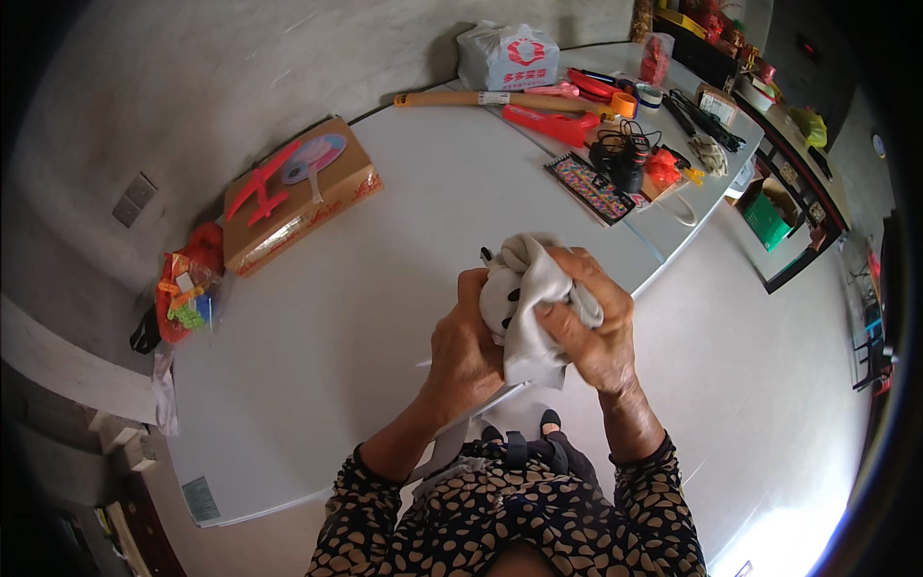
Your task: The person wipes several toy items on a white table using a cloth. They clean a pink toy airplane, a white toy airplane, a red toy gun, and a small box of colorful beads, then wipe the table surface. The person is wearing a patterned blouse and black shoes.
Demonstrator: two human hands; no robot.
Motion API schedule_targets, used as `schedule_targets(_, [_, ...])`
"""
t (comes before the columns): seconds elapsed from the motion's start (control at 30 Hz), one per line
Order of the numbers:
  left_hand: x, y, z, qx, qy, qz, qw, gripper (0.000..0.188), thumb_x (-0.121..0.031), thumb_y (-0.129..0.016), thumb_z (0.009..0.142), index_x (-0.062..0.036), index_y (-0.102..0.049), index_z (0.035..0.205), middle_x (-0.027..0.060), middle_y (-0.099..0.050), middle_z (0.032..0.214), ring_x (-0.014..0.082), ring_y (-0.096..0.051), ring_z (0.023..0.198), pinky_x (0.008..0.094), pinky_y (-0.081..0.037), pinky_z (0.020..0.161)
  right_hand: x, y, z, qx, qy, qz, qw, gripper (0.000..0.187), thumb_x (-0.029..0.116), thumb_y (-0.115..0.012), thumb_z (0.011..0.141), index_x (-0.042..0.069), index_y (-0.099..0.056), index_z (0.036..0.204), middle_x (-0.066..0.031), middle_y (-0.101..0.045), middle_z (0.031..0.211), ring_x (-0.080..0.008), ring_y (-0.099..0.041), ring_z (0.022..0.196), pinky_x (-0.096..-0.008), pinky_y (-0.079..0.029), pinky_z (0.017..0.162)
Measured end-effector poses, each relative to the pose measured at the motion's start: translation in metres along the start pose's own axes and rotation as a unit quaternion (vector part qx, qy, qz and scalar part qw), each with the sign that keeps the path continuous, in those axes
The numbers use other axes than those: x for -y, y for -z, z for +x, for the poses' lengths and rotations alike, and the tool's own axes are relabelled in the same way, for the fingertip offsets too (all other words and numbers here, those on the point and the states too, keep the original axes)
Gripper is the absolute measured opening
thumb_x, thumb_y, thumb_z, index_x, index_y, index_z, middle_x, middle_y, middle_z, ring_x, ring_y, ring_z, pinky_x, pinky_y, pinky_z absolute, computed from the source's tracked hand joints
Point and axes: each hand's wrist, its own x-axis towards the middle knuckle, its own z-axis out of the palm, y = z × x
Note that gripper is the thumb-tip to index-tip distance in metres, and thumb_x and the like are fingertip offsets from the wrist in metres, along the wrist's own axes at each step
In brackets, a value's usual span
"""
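Above the front edge of the light grey table (404, 221), my left hand (460, 351) is closed around a rounded white object (495, 300) with black oval spots and a small black knob on top. It resembles a panda figure, though much of it is hidden. My right hand (598, 332) grips a bunched pale grey cloth (535, 341), pressing it against the white object's right side. Folds of the cloth hang below the fingers and cover part of the object.
A cardboard box (336, 197) carries a pink toy airplane (261, 192) and a round fan (314, 160). Left of it lies an orange-red bag (200, 252). Toward the far right are a colourful notebook (588, 188), orange tape (624, 104), a long tube (452, 99) and a plastic bag (508, 60).
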Motion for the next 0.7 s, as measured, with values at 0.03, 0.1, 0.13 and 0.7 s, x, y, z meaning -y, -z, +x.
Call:
schedule_targets(0.03, [-0.008, 0.004, 0.001, 0.014, -0.001, 0.043, 0.999, 0.066, -0.028, -0.084, 0.068, -0.0038, -0.042, 0.113, 0.0165, -0.064, 0.095, 0.0325, -0.067, 0.085, 0.0387, -0.052, 0.071, 0.004, 0.001, 0.0, 0.002, 0.073, -0.087, 0.994, 0.04, 0.012, -0.073, 0.08, 0.002, -0.062, 0.117, -0.0094, -0.061, 0.107, -0.0171, -0.057, 0.096, -0.0312, -0.046, 0.086])
schedule_targets(0.1, [-0.014, 0.005, 0.004, 0.018, -0.04, 0.12, 0.992, 0.066, -0.029, -0.084, 0.066, -0.0027, -0.043, 0.111, 0.0167, -0.065, 0.088, 0.0344, -0.067, 0.079, 0.0408, -0.052, 0.067, 0.008, 0.006, 0.001, 0.006, 0.151, -0.178, 0.972, 0.05, 0.016, -0.078, 0.071, 0.002, -0.062, 0.116, -0.0123, -0.06, 0.103, -0.0229, -0.055, 0.096, -0.036, -0.044, 0.086])
schedule_targets(0.13, [-0.019, 0.003, 0.004, 0.032, -0.041, 0.149, 0.988, 0.066, -0.029, -0.084, 0.066, -0.0022, -0.043, 0.11, 0.0166, -0.066, 0.086, 0.0344, -0.067, 0.077, 0.0414, -0.052, 0.067, 0.01, 0.01, 0.0, 0.012, 0.117, -0.138, 0.983, 0.049, 0.014, -0.078, 0.072, 0.002, -0.062, 0.116, -0.0119, -0.06, 0.102, -0.0223, -0.055, 0.095, -0.0357, -0.044, 0.086])
schedule_targets(0.7, [-0.036, -0.085, 0.004, 0.399, 0.002, 0.153, 0.904, 0.09, -0.035, -0.075, 0.065, 0.0053, -0.031, 0.134, 0.0235, -0.066, 0.092, 0.037, -0.067, 0.087, 0.0421, -0.054, 0.078, 0.029, 0.126, -0.049, 0.07, -0.041, -0.168, 0.982, 0.038, 0.013, -0.074, 0.073, 0.007, -0.067, 0.11, -0.0106, -0.065, 0.109, -0.0235, -0.062, 0.096, -0.0345, -0.05, 0.086])
